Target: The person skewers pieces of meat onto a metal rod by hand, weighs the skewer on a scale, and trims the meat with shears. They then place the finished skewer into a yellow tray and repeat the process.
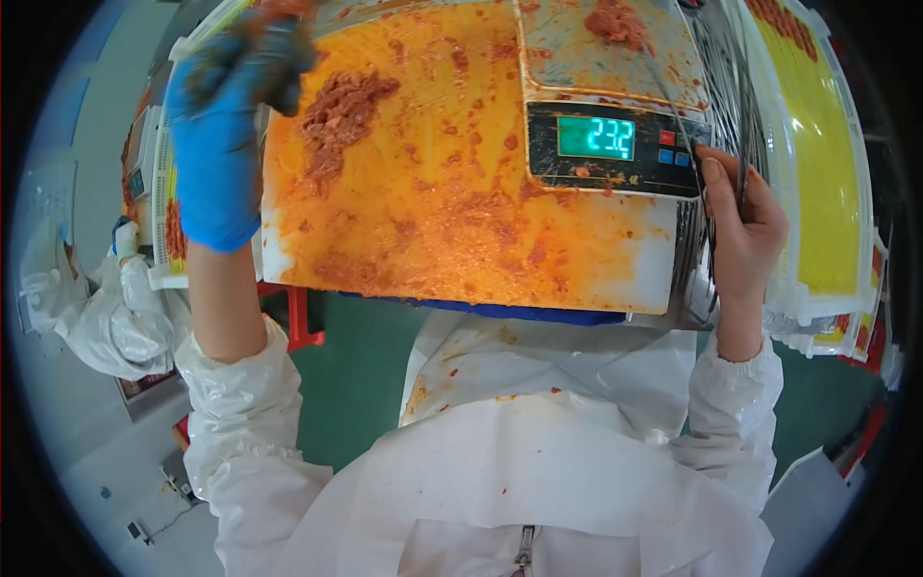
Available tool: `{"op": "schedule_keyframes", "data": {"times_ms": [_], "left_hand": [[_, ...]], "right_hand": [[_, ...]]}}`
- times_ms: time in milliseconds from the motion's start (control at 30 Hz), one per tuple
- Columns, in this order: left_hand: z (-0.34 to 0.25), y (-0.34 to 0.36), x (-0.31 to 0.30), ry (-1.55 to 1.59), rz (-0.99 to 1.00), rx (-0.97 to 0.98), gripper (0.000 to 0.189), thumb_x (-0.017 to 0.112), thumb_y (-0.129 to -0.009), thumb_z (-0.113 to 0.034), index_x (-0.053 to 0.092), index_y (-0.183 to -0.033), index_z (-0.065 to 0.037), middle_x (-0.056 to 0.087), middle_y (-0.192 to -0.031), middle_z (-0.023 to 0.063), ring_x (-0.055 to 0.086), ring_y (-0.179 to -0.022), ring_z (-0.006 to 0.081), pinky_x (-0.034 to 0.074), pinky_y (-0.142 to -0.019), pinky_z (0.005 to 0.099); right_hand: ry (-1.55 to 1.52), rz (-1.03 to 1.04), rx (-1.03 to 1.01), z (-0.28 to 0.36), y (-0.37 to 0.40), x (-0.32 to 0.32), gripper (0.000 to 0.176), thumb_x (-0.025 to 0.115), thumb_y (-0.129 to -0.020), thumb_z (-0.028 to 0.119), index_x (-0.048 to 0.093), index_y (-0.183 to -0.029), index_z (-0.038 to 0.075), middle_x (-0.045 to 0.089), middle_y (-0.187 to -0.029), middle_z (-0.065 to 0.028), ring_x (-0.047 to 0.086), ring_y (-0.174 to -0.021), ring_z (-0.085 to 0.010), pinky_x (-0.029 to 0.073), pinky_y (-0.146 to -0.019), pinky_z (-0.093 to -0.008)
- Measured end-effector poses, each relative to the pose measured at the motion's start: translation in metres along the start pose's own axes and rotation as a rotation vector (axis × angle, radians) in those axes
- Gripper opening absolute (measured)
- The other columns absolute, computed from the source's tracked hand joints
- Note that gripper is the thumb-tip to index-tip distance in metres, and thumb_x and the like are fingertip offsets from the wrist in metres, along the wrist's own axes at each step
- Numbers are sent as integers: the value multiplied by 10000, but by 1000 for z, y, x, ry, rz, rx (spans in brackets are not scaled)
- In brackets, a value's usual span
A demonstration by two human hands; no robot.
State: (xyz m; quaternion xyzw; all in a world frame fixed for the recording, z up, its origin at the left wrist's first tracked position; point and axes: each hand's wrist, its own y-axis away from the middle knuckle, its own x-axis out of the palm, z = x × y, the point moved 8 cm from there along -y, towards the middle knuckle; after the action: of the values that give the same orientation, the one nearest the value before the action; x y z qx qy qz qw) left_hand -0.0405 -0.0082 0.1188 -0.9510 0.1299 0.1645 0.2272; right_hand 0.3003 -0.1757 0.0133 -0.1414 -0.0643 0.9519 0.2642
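Note:
My left hand (pixel 226 125), in a blue glove soiled dark at the fingers, is over the upper left corner of the white board (pixel 461 240). Motion blurs its fingers, and a reddish bit shows just beyond them. Beside it on the board lies a heap of chopped raw meat (pixel 346 115). My bare right hand (pixel 742 216) is closed with thumb and finger on a thin metal skewer (pixel 678 113) at the right edge of the digital scale (pixel 615 144). Green digits glow on its display. On the scale's plate sits a small lump of meat (pixel 618 24).
A bundle of metal skewers (pixel 726 67) lies right of the scale. Further right stands a white-rimmed tray (pixel 822 173) with a yellow bottom and rows of meat. Orange-red marinade smears the board. Another person in white (pixel 125 308) is at the far left.

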Motion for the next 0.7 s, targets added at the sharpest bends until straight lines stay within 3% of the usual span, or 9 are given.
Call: {"op": "schedule_keyframes", "data": {"times_ms": [33, 133, 167, 267, 400, 500, 567, 600, 700], "left_hand": [[25, 4, 4, -152, 155, -133, 247, 534, -889, -64, 643, -1104, -12, 657, -900, 30, 542, -718, 73, 439, -684, 225], [58, 20, 12, -608, 380, -110, 251, 515, -881, -43, 661, -1084, -17, 671, -955, 21, 549, -781, 57, 437, -711, 219], [68, 25, 4, -355, 283, -268, 258, 521, -863, -25, 676, -1068, -33, 677, -1027, 24, 570, -846, 58, 439, -718, 212], [51, 26, 13, -187, 197, -364, 283, 529, -839, 1, 678, -1074, -52, 672, -1079, 38, 587, -893, 78, 442, -739, 209], [26, 23, 33, -129, 337, -114, 290, 526, -809, 21, 675, -1050, -41, 666, -1081, 65, 606, -880, 135, 460, -770, 239], [52, 37, 29, -745, 356, -24, 313, 521, -806, 9, 674, -1065, -78, 659, -1051, 86, 616, -888, 193, 477, -819, 287], [45, 21, 26, -699, 244, 54, 243, 566, -826, -56, 686, -1029, -116, 652, -1019, 110, 615, -921, 270, 476, -841, 335], [44, 19, 24, -671, 194, 74, 209, 588, -837, -88, 693, -1011, -135, 648, -1003, 121, 614, -937, 309, 475, -853, 359], [67, 9, 45, -696, 182, -23, 193, 586, -841, -104, 685, -1006, -123, 644, -1014, 111, 617, -931, 294, 484, -833, 358]], "right_hand": [[44, 16, 51, -1, 1, -2, 162, 610, -898, 29, 657, -1037, -41, 670, -912, -22, 525, -671, -22, 406, -589, -151], [95, -28, 51, 3, 3, -10, 171, 620, -893, 36, 658, -1041, -40, 648, -870, -7, 489, -638, -14, 372, -556, -149], [68, -48, 42, 2, 2, -11, 181, 626, -890, 41, 656, -1050, -39, 633, -834, 6, 475, -627, -10, 357, -545, -151], [35, -35, 37, 0, 2, -7, 223, 651, -875, 55, 648, -1080, -34, 579, -731, 45, 435, -594, -1, 315, -519, -153], [136, 29, 23, 15, 1, 8, 322, 693, -844, 83, 631, -1144, -19, 485, -625, 87, 392, -555, 5, 274, -507, -157], [224, 42, 51, 13, 6, 22, 304, 667, -874, 105, 632, -1151, -14, 462, -612, 87, 372, -525, 4, 270, -482, -170], [135, 27, 108, 10, 4, 22, 277, 660, -875, 99, 644, -1131, -6, 495, -612, 76, 398, -525, -1, 281, -474, -171], [98, 33, 149, 8, 8, 25, 264, 656, -876, 96, 649, -1121, -3, 511, -611, 71, 411, -524, -4, 287, -469, -172], [20, -29, 167, 6, 7, 27, 221, 638, -890, 94, 662, -1088, -3, 508, -610, 68, 406, -500, -3, 267, -447, -174]]}}
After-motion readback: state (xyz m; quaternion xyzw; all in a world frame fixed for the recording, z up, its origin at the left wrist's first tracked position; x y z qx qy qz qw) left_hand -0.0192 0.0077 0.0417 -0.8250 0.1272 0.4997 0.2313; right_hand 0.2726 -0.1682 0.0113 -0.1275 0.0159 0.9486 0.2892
